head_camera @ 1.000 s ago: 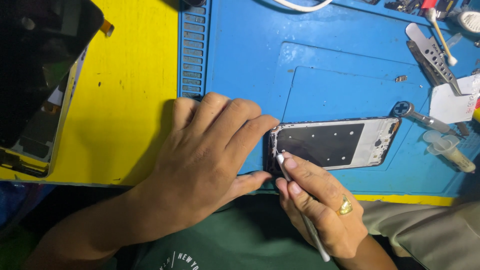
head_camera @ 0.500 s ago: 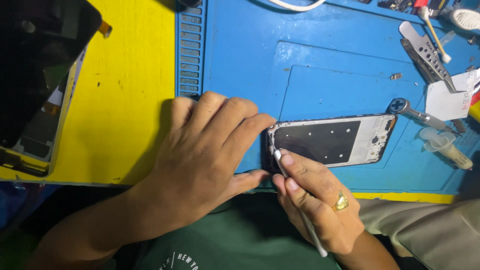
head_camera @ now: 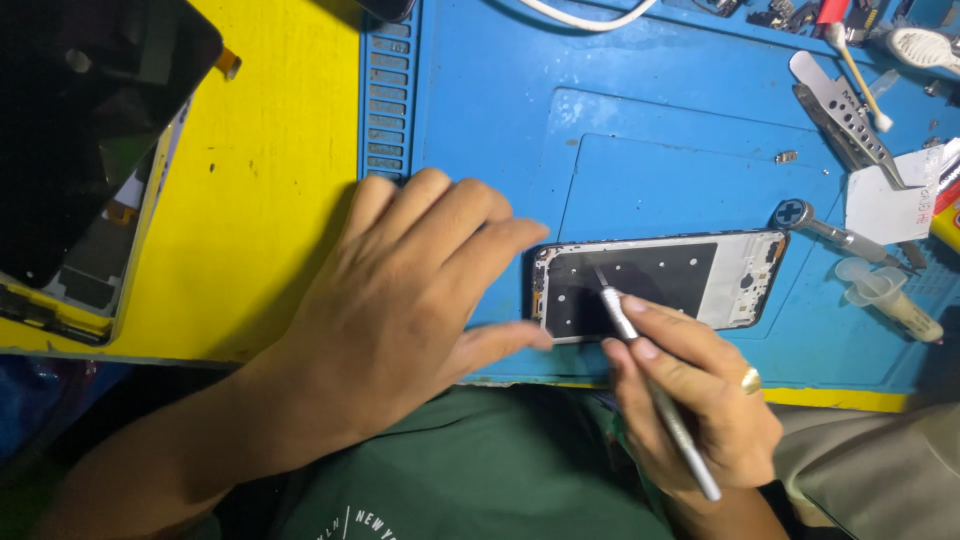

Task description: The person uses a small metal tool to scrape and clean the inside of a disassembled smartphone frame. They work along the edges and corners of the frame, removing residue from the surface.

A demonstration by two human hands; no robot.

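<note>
Bracing phone frame (head_camera: 655,285) left edge, left hand (head_camera: 400,310) flat, empty; right hand (head_camera: 690,390) pinching metal tool (head_camera: 655,390), tip on frame.

Blue work mat (head_camera: 660,90) on yellow desk (head_camera: 270,200); phone frame (head_camera: 655,285) black with white edges; silver tool (head_camera: 655,395); gold ring (head_camera: 750,380); dark green shirt (head_camera: 470,470).

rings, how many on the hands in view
1: a gold ring on a finger of the right hand, which holds a thin metal tool. The left hand shows none, though its underside is hidden.
</note>
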